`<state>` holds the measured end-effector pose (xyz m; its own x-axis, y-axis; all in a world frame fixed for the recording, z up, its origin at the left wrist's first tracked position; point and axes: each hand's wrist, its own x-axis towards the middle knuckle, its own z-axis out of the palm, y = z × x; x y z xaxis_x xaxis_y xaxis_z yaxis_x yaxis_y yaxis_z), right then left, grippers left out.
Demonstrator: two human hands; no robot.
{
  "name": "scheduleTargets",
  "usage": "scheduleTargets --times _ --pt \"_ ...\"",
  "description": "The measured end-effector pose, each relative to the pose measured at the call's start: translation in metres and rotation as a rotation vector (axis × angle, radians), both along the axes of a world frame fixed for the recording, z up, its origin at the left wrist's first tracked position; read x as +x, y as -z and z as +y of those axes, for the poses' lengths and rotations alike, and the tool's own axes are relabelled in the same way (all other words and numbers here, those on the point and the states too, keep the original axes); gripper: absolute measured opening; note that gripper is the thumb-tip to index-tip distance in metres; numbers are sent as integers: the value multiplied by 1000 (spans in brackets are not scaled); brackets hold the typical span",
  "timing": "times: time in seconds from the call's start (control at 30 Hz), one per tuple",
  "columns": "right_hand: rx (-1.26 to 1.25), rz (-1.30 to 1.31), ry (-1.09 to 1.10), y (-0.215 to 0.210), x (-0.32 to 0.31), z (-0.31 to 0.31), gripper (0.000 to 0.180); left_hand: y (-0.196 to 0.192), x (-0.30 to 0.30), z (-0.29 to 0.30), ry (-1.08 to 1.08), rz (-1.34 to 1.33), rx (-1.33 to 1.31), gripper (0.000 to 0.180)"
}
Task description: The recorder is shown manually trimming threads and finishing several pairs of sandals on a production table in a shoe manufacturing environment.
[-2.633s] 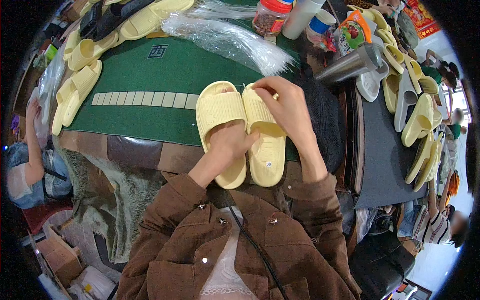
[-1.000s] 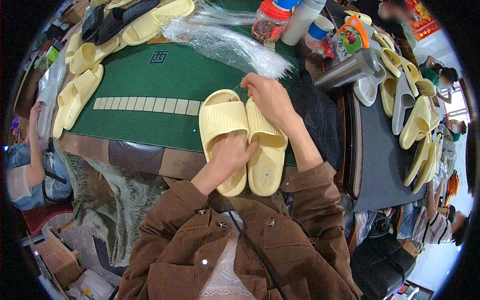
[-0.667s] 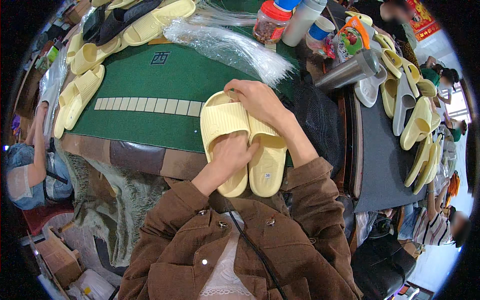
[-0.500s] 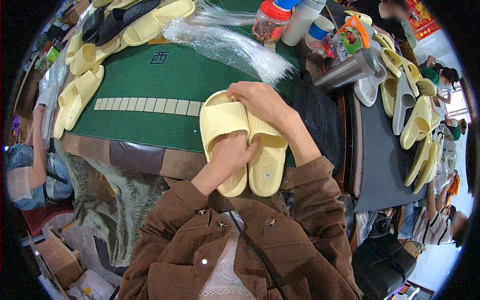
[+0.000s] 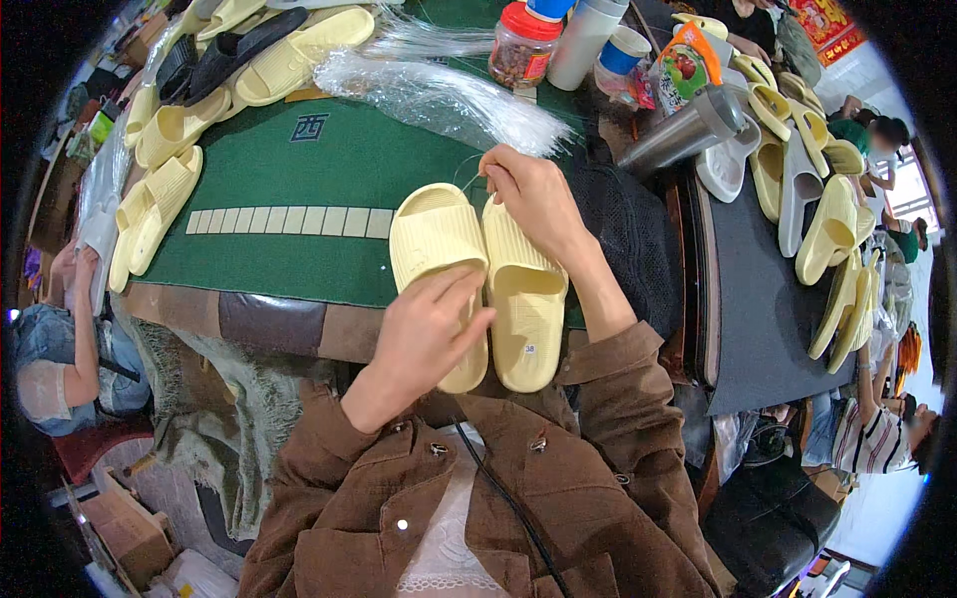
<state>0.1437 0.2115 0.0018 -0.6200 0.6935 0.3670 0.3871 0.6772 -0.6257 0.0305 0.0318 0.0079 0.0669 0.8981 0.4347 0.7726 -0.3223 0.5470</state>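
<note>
Side by side at the table's front edge lie a pale yellow left slipper (image 5: 439, 231) and a matching right slipper (image 5: 526, 317), toes pointing away from me. My right hand (image 5: 538, 204) is closed in a pinch above the toe of the right slipper. A thin clear plastic strand (image 5: 469, 167) curves out of its fingertips toward the gap between the toes; where its far end goes is hidden. My left hand (image 5: 429, 324) rests over the strap opening of the left slipper, fingers stretched and thumb apart, gripping nothing.
A bundle of clear strands (image 5: 449, 100) lies at the back of the green mat (image 5: 299, 269). Small cream tiles (image 5: 289, 220) form a row. More slippers line the left and right; a red-lidded jar (image 5: 522, 48) and a steel tumbler (image 5: 683, 130) stand beyond. A co-worker (image 5: 70, 329) sits left.
My left hand has come out of the left slipper and now lies above its strap. My right hand has shifted slightly up, now pinching a clear strand that shows at its fingertips.
</note>
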Motion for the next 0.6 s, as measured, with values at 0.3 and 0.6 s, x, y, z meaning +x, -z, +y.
scheduleTargets --times 0.3,0.6 --pt "-153 147 2 13 -1 -18 11 -2 -30 93 -145 -199 1 16" --pt "-130 215 69 24 -2 -16 11 25 -24 110 -159 -404 -69 9"
